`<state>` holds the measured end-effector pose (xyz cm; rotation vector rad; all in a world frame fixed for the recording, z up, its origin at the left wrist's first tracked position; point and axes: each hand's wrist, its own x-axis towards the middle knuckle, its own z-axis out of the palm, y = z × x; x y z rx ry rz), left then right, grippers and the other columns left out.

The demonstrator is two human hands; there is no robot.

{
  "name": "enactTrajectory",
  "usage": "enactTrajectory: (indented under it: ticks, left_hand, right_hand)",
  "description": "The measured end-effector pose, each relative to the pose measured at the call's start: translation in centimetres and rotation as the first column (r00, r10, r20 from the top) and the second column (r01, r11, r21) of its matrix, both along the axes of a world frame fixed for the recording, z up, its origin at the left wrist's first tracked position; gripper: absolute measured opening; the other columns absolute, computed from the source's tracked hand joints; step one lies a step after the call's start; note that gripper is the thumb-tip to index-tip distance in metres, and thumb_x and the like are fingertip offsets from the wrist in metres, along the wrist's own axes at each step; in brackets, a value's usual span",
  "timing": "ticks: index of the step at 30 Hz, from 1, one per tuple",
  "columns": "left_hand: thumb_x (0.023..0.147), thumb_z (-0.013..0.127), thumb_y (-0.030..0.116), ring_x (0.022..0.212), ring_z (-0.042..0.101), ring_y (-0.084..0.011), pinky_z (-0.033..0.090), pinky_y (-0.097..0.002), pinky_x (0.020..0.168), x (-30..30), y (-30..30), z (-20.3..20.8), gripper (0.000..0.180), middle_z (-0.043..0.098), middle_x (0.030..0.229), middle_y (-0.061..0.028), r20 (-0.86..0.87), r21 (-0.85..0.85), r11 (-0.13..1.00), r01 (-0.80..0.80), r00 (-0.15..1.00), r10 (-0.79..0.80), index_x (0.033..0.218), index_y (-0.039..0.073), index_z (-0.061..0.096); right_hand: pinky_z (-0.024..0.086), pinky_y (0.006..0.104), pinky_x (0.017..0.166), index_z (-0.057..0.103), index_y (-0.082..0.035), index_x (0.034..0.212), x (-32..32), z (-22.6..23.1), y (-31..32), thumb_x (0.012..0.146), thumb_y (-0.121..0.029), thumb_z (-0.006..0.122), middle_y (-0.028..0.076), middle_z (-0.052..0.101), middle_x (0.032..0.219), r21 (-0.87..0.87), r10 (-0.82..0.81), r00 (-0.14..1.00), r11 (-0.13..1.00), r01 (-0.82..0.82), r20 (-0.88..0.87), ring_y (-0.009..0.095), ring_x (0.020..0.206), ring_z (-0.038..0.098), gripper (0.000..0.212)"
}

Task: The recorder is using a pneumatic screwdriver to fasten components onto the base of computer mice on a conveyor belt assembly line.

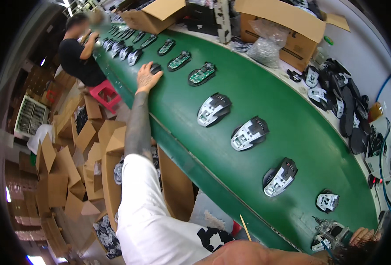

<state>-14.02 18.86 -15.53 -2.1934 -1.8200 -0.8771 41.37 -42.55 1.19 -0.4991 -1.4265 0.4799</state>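
My left hand [147,78] reaches far along the green belt [182,119], its fingers bent over a dark computer mouse part [156,68]. At the lower right, my right hand [362,237] is curled beside a silver tool with a green collar [345,237]; part of the grip is hidden. That tool lies over a mouse body [317,244] on the belt. Between my hands lie mouse bodies with white inner frames, among them one [214,109], a second [249,133] and a third [280,177]. Beyond them sit mouse bases with green circuit boards [202,74].
A person in black [76,51] works at the belt's far left end near a pink stool [105,95]. Open cardboard boxes [67,176] crowd the floor at left. Along the right ledge stand a large carton [288,35] and a pile of dark mouse shells [347,101].
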Motion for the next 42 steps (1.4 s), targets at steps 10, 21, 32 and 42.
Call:
enactTrajectory:
  ticks: [10, 21, 32, 42]
  left_hand:
    - [0.068, 0.075, 0.037, 0.108, 0.052, -0.0295, 0.044, -0.0362, 0.091, 17.2, -6.7, 5.8, 0.055, 0.052, 0.120, -0.0151, 0.130, -0.232, 0.780, 0.581, 0.813, -0.567, 0.114, 0.011, 0.061]
    - [0.075, 0.066, 0.044, 0.115, 0.048, -0.0335, 0.039, -0.0369, 0.097, 18.8, -4.6, 4.4, 0.072, 0.046, 0.129, -0.0200, -0.001, -0.375, 0.701, 0.606, 0.756, -0.654, 0.129, 0.003, 0.043]
    - [0.085, 0.042, 0.057, 0.107, 0.051, -0.0371, 0.039, -0.0449, 0.095, 24.6, -3.9, 7.0, 0.057, 0.060, 0.108, -0.0159, -0.401, 0.181, 0.746, 0.641, 0.740, -0.539, 0.086, 0.005, 0.068]
    - [0.076, 0.067, 0.023, 0.094, 0.056, -0.0316, 0.046, -0.0408, 0.081, 28.3, -14.7, 8.2, 0.029, 0.060, 0.092, -0.0152, -0.120, 0.460, 0.596, 0.659, 0.711, -0.693, 0.095, 0.002, 0.060]
  right_hand:
    - [0.049, 0.0380, 0.059, 0.033, -0.003, 0.113, 7.4, 2.2, -0.5, 0.093, -0.021, 0.043, 0.017, 0.054, 0.074, -0.445, 0.626, 0.750, 0.746, -0.495, 0.213, 0.028, 0.062, 0.056, 0.029]
    - [0.040, 0.0260, 0.051, 0.034, -0.005, 0.107, -4.6, 2.7, -0.1, 0.080, -0.020, 0.065, 0.002, 0.049, 0.064, -0.283, -0.440, 0.896, 0.853, 0.438, 0.062, 0.013, 0.050, 0.048, 0.044]
    - [0.044, 0.0312, 0.049, 0.033, -0.006, 0.107, -2.4, 1.1, 1.9, 0.083, -0.015, 0.062, 0.008, 0.049, 0.063, -0.223, -0.091, 0.996, 0.971, 0.083, -0.025, 0.019, 0.051, 0.051, 0.039]
    - [0.042, 0.0263, 0.050, 0.032, -0.004, 0.107, -6.3, 2.1, 0.2, 0.079, -0.017, 0.064, 0.006, 0.047, 0.067, -0.233, -0.369, 0.886, 0.922, 0.310, -0.280, 0.015, 0.057, 0.047, 0.045]
